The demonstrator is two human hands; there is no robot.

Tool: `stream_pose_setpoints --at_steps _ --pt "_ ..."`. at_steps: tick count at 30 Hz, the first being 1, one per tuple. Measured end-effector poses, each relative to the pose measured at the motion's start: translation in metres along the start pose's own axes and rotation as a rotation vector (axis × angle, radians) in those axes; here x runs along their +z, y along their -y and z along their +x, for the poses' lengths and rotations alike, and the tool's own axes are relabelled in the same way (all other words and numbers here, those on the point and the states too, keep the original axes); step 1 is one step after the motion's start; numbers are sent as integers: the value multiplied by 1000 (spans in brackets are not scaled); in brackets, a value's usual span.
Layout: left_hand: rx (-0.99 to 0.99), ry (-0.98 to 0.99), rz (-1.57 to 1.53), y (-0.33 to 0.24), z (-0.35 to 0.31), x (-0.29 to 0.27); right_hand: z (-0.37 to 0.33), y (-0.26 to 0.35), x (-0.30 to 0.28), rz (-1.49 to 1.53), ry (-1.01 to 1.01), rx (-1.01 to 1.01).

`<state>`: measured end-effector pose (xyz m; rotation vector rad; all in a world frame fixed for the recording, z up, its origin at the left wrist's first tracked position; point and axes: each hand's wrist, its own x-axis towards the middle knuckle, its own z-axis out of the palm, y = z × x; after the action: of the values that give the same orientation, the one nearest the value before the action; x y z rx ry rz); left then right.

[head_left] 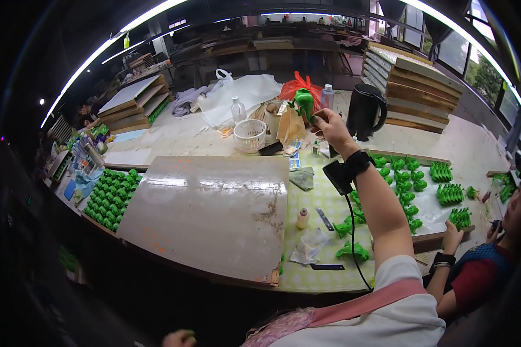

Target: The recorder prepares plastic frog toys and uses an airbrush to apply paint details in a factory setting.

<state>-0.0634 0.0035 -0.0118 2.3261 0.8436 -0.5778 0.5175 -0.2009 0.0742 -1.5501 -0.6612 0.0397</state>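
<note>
My right hand (329, 126) is raised over the far part of the bench, thumb and fingers pinched together. At its fingertips is a glossy green molded piece (304, 103), held upright in front of a red plastic bag (301, 87). Only part of my left hand (179, 339) shows, low at the bottom edge; it is dim and its fingers are not clear. Below my right forearm, loose green molded pieces (353, 251) lie on the checked cloth (298, 274). Near them are a small bottle (303, 218), crumpled clear plastic (310, 245) and a dark flat blade-like tool (327, 267).
A large grey board (208, 214) covers the middle front. Green pieces fill a left tray (113, 199) and a right board (434, 217), where a co-worker's hand (452, 237) holds some. Behind stand a white basket (250, 136), a black jug (364, 113) and stacked wooden boards (414, 87).
</note>
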Motion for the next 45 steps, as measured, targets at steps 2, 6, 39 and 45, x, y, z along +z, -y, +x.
stream_pose_setpoints --at_steps 2,6,39,45 --pt "166 -568 -112 -33 15 -38 -6 9 -1 4 26 -21" --pt "477 -709 -247 -145 35 -99 -20 26 -8 75 69 -29" --pt "797 -549 -51 -389 240 -34 -206 65 -81 358 -104 149" --pt "763 -134 -71 -322 146 -45 -216 59 -38 514 33 253"
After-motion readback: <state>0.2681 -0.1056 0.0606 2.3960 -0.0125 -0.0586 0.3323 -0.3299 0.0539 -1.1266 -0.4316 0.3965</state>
